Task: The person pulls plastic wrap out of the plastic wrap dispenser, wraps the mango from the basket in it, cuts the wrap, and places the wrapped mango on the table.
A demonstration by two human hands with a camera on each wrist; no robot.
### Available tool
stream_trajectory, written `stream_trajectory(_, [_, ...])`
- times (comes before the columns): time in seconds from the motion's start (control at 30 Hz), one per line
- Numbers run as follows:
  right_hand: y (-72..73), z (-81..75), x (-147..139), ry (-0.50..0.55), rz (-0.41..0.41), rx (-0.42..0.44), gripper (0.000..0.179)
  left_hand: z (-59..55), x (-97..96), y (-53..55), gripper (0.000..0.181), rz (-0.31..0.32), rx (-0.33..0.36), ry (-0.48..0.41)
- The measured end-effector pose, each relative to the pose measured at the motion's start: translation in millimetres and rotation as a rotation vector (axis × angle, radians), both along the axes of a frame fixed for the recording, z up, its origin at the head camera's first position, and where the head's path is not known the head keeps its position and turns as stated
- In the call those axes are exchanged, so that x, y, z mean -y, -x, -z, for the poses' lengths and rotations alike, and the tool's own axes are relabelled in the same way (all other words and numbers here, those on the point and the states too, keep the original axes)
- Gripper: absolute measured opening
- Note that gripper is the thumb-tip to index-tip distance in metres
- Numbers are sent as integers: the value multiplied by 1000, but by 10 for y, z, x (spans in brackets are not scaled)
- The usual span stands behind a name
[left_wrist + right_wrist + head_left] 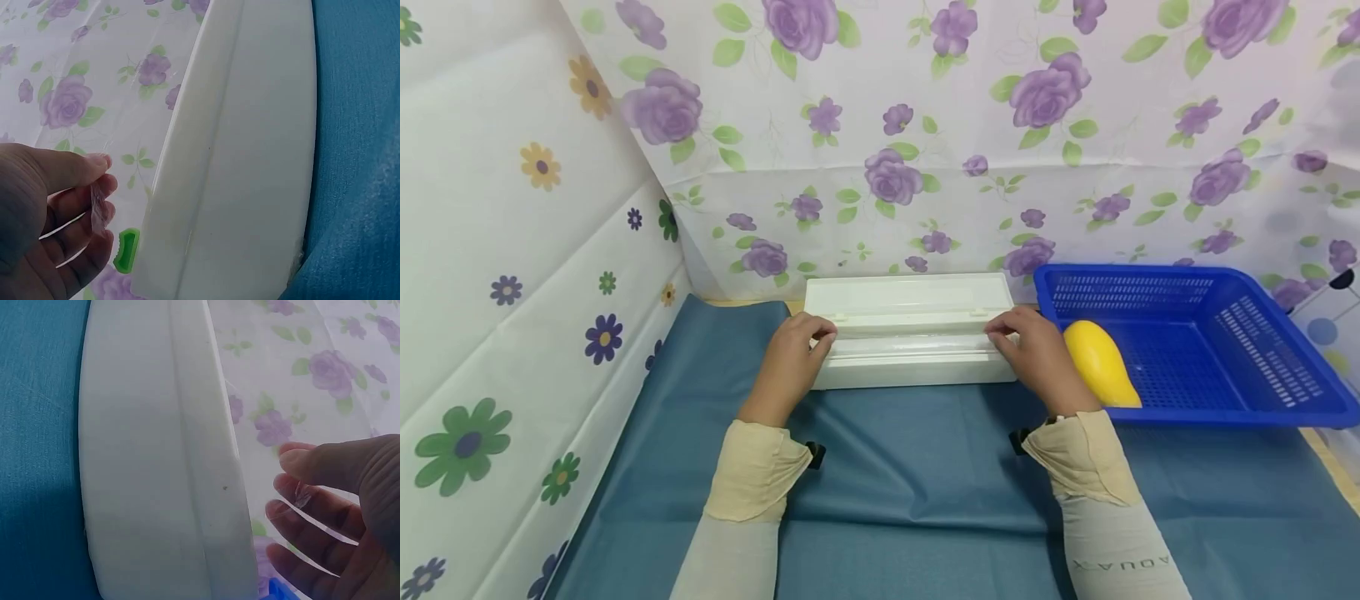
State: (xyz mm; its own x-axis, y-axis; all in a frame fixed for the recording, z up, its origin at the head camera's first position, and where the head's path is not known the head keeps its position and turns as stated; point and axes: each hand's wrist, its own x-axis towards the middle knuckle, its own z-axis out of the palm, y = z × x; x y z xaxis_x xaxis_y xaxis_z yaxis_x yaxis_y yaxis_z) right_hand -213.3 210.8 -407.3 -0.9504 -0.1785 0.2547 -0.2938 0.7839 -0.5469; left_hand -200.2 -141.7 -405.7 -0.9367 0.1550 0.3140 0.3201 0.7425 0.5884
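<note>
A long white cling film dispenser (917, 372) lies crosswise on the blue-green cloth, its lid (910, 292) raised at the back. At its left end, my left hand (793, 358) pinches one corner of the clear film (98, 209) between thumb and fingers. My right hand (1037, 350) pinches the film's other corner at the right end; a crumpled bit of clear film (302, 499) shows at its fingers. Between the hands the film is hard to make out. A small green piece (127, 250) shows beside the dispenser in the left wrist view.
To the right stands a blue plastic basket (1210, 415) with a yellow mango (1097, 362) inside, close to my right forearm. Blue-green cloth (910, 467) covers the table. Flowered sheets (850, 225) hang behind and on the left.
</note>
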Motion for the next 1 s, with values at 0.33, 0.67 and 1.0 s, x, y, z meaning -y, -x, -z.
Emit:
stream_trajectory(0.33, [-7, -27, 10, 17, 8, -20, 16, -21, -16, -10, 15, -21, 9, 7])
stream_trajectory(0.67, [-12, -49, 3, 17, 17, -62, 13, -25, -21, -1, 15, -26, -42, 0])
stream_trajectory(1.0, [-29, -71, 7, 29, 28, -68, 13, -45, -37, -19, 15, -32, -73, -13])
